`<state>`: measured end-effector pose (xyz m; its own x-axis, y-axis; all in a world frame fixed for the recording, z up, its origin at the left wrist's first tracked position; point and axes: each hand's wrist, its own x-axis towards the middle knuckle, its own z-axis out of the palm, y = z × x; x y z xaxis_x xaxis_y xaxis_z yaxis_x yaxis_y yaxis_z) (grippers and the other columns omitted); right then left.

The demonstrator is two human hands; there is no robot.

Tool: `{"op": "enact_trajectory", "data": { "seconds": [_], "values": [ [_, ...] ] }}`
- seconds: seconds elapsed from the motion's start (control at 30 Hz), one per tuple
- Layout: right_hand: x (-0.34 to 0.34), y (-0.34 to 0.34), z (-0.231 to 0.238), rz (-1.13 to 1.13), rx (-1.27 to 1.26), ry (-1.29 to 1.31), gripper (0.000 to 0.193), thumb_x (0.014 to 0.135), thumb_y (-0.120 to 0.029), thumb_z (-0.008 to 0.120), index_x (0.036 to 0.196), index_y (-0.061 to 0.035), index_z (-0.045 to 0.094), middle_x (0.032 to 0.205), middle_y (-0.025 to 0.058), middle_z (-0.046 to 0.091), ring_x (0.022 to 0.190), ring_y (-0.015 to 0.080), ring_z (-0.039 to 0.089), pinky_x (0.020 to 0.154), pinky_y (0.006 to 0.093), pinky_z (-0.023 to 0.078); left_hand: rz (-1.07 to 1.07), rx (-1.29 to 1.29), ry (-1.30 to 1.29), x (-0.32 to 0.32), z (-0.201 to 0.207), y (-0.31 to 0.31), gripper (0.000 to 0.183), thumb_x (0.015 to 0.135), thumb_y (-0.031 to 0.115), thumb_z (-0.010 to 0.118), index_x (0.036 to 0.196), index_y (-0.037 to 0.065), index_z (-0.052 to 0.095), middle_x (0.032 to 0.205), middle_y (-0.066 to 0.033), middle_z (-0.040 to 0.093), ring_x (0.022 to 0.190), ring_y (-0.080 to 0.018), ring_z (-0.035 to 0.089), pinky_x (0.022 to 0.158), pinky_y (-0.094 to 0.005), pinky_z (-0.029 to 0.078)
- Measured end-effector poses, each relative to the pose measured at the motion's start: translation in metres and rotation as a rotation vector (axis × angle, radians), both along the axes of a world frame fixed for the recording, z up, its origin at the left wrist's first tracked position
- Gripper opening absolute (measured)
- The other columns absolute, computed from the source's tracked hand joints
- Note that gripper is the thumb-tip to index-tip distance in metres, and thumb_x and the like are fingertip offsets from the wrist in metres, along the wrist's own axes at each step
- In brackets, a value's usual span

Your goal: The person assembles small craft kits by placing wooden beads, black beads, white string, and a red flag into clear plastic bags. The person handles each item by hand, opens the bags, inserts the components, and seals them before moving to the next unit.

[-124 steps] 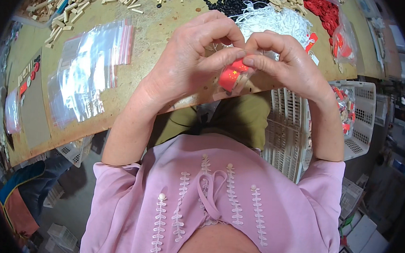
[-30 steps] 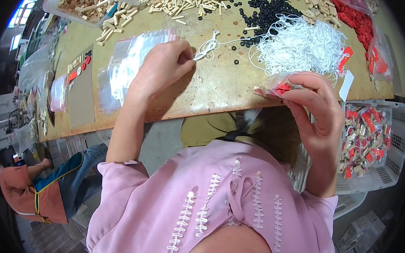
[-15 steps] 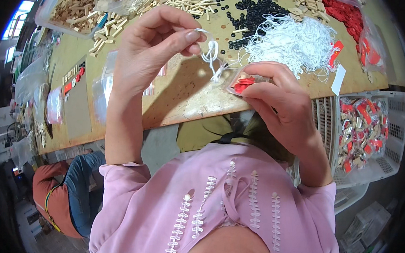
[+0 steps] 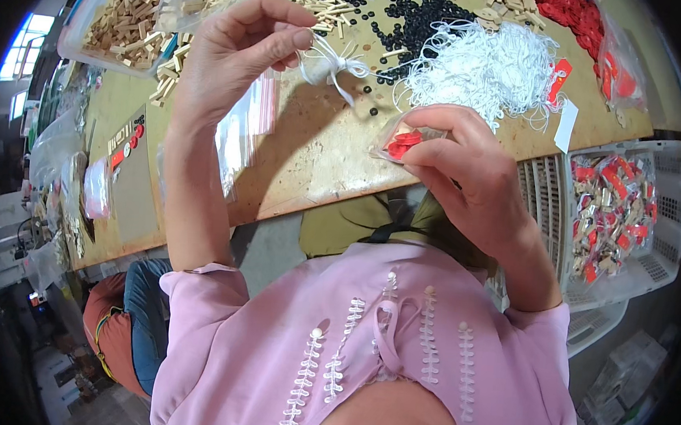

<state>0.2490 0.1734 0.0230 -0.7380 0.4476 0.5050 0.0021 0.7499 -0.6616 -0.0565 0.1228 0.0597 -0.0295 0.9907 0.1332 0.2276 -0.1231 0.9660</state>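
Observation:
My left hand (image 4: pixel 245 52) is raised over the table, thumb and fingers pinched on a looped white string (image 4: pixel 331 66) that dangles to the right of the fingertips. My right hand (image 4: pixel 470 158) grips a small clear plastic bag (image 4: pixel 386 143) near the table's front edge. Red pieces (image 4: pixel 403 143) and a pale bit show inside the bag. Just beyond the right hand lies a tangled heap of white string (image 4: pixel 481 68). Black rings (image 4: pixel 428 25) are scattered behind the dangling string.
Wooden pieces fill a clear bin (image 4: pixel 125 24) at the far left. Red parts (image 4: pixel 571 23) lie at the far right. A white crate (image 4: pixel 668 212) with filled bags stands right of the table. Left are a sample board (image 4: pixel 133 190) and clear bags (image 4: pixel 238 146). Another person (image 4: pixel 123 324) is at lower left.
My left hand has moved left and slightly away, carrying the white string with it, and the string has swung. My right hand stays nearly in place with the bag.

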Motion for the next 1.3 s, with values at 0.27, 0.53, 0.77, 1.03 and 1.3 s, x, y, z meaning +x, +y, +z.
{"op": "enact_trajectory", "data": {
  "seconds": [0.27, 0.53, 0.77, 1.03, 1.3],
  "values": [
    [-0.001, 0.001, 0.003, -0.022, 0.017, -0.006, 0.013, 0.083, 0.001, 0.074, 0.092, -0.0033, 0.067, 0.111, 0.0148, 0.068, 0.102, 0.0345, 0.065, 0.087, 0.0396, 0.053, 0.178, -0.370, 0.504, 0.002, -0.038, -0.033, 0.013, 0.097, 0.006, 0.070, 0.110, 0.003, 0.072, 0.084, 0.0044, 0.064, 0.069, -0.0034, 0.053, 0.060, -0.0209, 0.043],
    [-0.006, 0.001, 0.000, 0.005, 0.007, -0.002, 0.013, 0.083, 0.003, 0.074, 0.093, -0.0031, 0.068, 0.111, 0.0149, 0.068, 0.102, 0.0343, 0.065, 0.087, 0.0392, 0.053, 0.055, -0.246, 0.516, 0.048, -0.064, -0.051, 0.026, 0.088, 0.013, 0.077, 0.110, 0.002, 0.067, 0.083, -0.0115, 0.062, 0.077, -0.0233, 0.062, 0.069, -0.0363, 0.051],
    [-0.014, -0.003, 0.001, 0.032, 0.017, -0.005, 0.017, 0.083, 0.004, 0.074, 0.097, -0.0026, 0.067, 0.114, 0.0162, 0.067, 0.105, 0.0348, 0.065, 0.089, 0.0390, 0.053, 0.242, -0.279, -0.027, 0.037, -0.063, -0.056, 0.010, 0.097, 0.011, 0.069, 0.097, 0.001, 0.065, 0.087, -0.0087, 0.070, 0.077, -0.0147, 0.067, 0.070, -0.0292, 0.054],
    [-0.029, -0.012, 0.008, 0.059, 0.074, -0.006, 0.017, 0.084, 0.005, 0.072, 0.099, -0.0014, 0.069, 0.117, 0.0188, 0.067, 0.109, 0.0364, 0.065, 0.091, 0.0401, 0.053, 0.183, 0.392, 0.129, 0.093, -0.011, -0.053, 0.016, 0.087, -0.001, 0.074, 0.101, 0.004, 0.068, 0.095, -0.0059, 0.071, 0.085, -0.0205, 0.068, 0.079, -0.0325, 0.054],
    [-0.025, -0.013, 0.005, 0.032, 0.080, -0.026, 0.013, 0.086, 0.003, 0.074, 0.098, 0.0004, 0.071, 0.120, 0.0190, 0.067, 0.110, 0.0349, 0.067, 0.090, 0.0394, 0.055, 0.091, 0.426, 0.813, 0.081, -0.004, -0.062, 0.026, 0.069, 0.011, 0.080, 0.095, 0.011, 0.076, 0.108, -0.0052, 0.070, 0.100, -0.0287, 0.059, 0.086, -0.0399, 0.047]
  ]
}}
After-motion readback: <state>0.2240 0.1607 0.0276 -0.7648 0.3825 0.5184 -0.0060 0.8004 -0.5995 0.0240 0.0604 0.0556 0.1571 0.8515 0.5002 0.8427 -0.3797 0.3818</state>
